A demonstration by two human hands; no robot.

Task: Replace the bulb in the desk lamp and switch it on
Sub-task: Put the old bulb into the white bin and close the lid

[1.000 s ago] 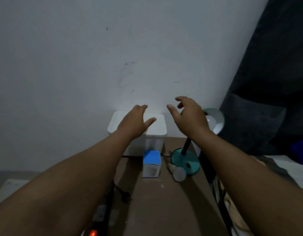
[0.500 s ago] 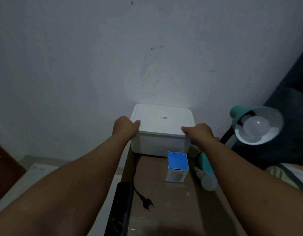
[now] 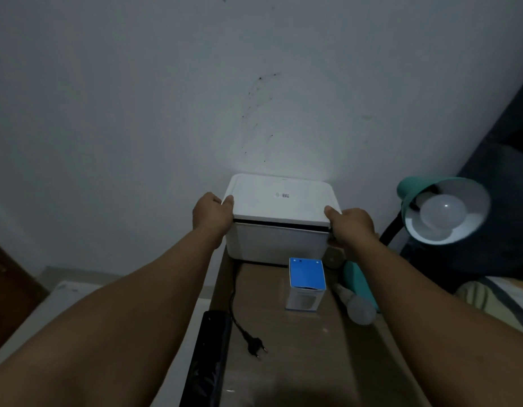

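A teal desk lamp [image 3: 407, 195] stands at the right, its shade turned toward me with a white bulb [image 3: 442, 214] in the socket, unlit. A loose white bulb [image 3: 358, 309] lies on the brown table beside the lamp's teal base [image 3: 357, 277]. A small box with a blue top [image 3: 306, 274] stands in front of a white lidded container [image 3: 278, 245] at the wall. My left hand [image 3: 212, 214] grips the lid [image 3: 279, 198] at its left edge, and my right hand [image 3: 352, 226] grips its right edge. A dark gap shows under the lid's front.
A black power strip [image 3: 209, 353] lies along the table's left edge, with an unplugged black plug [image 3: 256, 346] and its cord on the table [image 3: 298, 362]. A bed with dark fabric is at the right. A white wall rises right behind the container.
Both hands went from hovering in the air to the two sides of the white container's lid, and the lid's front edge has lifted. The view tilted down and nearer.
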